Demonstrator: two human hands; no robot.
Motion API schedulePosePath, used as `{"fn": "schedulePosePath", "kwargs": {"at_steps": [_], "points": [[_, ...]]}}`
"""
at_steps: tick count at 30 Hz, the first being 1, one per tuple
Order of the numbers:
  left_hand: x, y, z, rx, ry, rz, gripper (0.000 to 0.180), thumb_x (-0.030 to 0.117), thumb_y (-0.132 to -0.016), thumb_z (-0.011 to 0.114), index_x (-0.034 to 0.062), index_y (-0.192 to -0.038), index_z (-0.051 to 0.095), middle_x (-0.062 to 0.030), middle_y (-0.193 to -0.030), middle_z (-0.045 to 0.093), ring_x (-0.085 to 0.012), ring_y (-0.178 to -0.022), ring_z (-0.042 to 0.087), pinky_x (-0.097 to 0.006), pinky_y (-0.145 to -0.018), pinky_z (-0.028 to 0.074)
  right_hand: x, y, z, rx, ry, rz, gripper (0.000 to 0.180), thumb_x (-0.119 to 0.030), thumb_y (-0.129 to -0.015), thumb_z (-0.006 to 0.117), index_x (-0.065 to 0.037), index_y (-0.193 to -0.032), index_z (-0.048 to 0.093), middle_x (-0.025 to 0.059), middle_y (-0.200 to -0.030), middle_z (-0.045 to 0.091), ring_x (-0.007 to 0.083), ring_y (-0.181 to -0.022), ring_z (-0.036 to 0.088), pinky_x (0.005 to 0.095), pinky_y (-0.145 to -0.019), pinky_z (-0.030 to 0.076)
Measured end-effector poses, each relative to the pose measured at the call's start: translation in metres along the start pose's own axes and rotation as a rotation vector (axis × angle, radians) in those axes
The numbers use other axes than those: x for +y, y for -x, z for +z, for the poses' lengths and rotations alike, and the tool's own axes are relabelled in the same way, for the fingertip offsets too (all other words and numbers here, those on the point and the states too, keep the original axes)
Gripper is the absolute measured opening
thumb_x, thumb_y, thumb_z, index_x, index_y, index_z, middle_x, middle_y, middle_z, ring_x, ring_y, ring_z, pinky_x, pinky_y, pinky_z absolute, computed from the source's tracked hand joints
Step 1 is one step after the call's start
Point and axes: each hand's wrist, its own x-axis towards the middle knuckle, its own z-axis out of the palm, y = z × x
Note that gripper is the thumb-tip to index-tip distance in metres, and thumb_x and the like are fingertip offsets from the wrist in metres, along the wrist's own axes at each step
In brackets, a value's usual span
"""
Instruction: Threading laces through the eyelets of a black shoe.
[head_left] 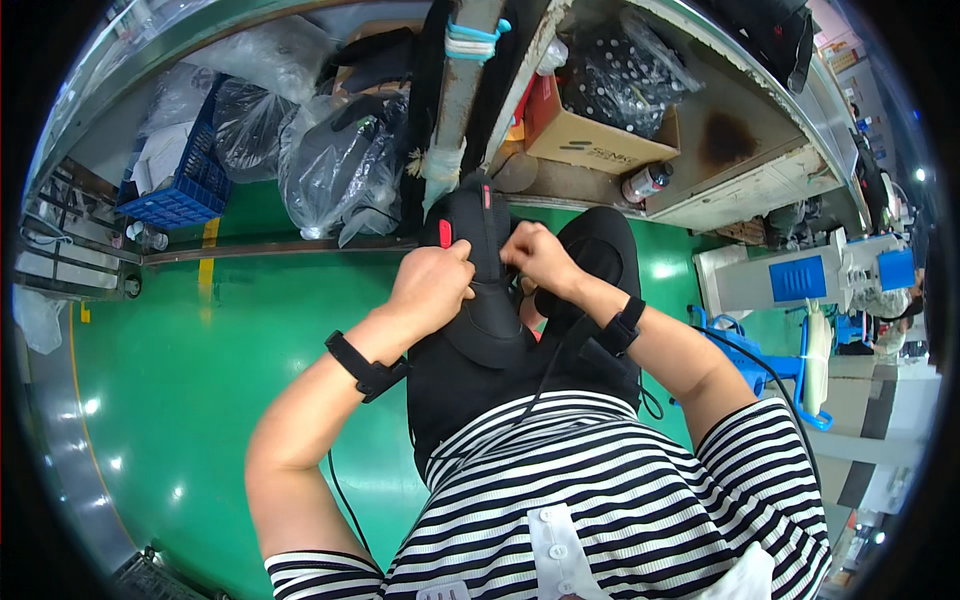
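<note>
**A:** Which containers are there, and what is inside them?

**B:** At the upper left a blue plastic crate [190, 185] stands on the floor, with white and pale wrapped things in it. Beside it are clear plastic bags [330, 165] filled with dark pieces. On the workbench [750, 150] at the top there is a cardboard box [590, 140], and a transparent bag of black parts [625, 70] sits in it. Near the box a small bottle [647, 182] lies on its side.

**A:** And where is the black shoe?

**B:** The black shoe [480, 290] is in the middle, over the person's lap and in front of the striped shirt [600, 490]. It has a small red mark [445, 232] on the upper part.

**A:** How are the fingers?

**B:** The left hand [432, 285] is curled closed against the left side of the shoe, the knuckles up. The right hand [540, 258] pinches the shoe's upper edge with bent fingers, just beside the left hand. The fingertips of both hands are mostly hidden, so I cannot tell exactly which part they press. Each wrist has a black band [365, 368] with a thin cable.
</note>
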Motion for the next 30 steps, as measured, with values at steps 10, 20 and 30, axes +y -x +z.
{"fn": "schedulePosePath", "kwargs": {"at_steps": [10, 20, 30], "points": [[0.008, -0.002, -0.009, -0.19, -0.081, -0.133, 0.014, 0.017, -0.077, 0.073, 0.0043, -0.074, 0.068, -0.0091, -0.085, 0.057, -0.03, -0.08, 0.063, -0.044, -0.068, 0.048, -0.048, 0.02, -0.008, -0.138, -1.05, 0.141, 0.019, -0.019, -0.106, 0.042, -0.004, -0.099, 0.05, 0.0071, -0.082, 0.063, 0.0066, -0.05, 0.051, 0.0188, -0.043, 0.04], [0.022, -0.003, -0.005, -0.313, -0.036, -0.583, 0.016, 0.019, -0.089, 0.062, 0.0051, -0.086, 0.07, -0.0105, -0.098, 0.055, -0.0323, -0.09, 0.063, -0.045, -0.076, 0.049, -0.035, 0.029, 0.038, -0.169, -1.296, -0.026, 0.018, -0.018, -0.102, 0.053, -0.003, -0.111, 0.055, 0.0008, -0.082, 0.058, 0.0051, -0.066, 0.054, 0.0191, -0.057, 0.043], [0.021, -0.019, -0.007, -0.228, 0.292, -0.807, 0.015, 0.012, -0.085, 0.069, -0.0031, -0.085, 0.069, -0.0084, -0.087, 0.05, -0.0204, -0.078, 0.055, -0.034, -0.069, 0.044, -0.023, 0.023, 0.048, -0.115, -1.446, -0.08, 0.013, -0.006, -0.097, 0.057, 0.0, -0.109, 0.056, 0.0007, -0.083, 0.057, 0.0054, -0.067, 0.055, 0.0201, -0.059, 0.046]]}}
